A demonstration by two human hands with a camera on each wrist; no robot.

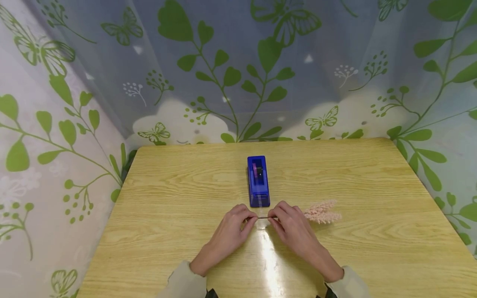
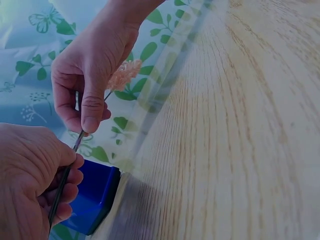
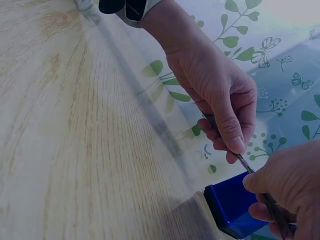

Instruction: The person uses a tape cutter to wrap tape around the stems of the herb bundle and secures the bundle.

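Observation:
My left hand (image 1: 232, 227) and right hand (image 1: 294, 227) face each other at the front of a blue tape dispenser (image 1: 258, 188). Between them they pinch the thin dark stem (image 1: 262, 217) of a pink flower sprig, held crosswise. The fluffy pink flower heads (image 1: 323, 212) stick out past the right hand. A strip of clear tape (image 1: 260, 210) runs from the dispenser's front edge to the stem; whether it sticks there cannot be told. In the left wrist view, thumb and fingers of the right hand (image 2: 95, 75) grip the stem above the left hand (image 2: 25, 175).
The dispenser stands on a wooden table (image 1: 179, 178), with a roll of tape inside it. Behind the table and along its sides hangs a curtain (image 1: 231, 111) printed with green leaves and butterflies. Light glares off the tabletop between the forearms.

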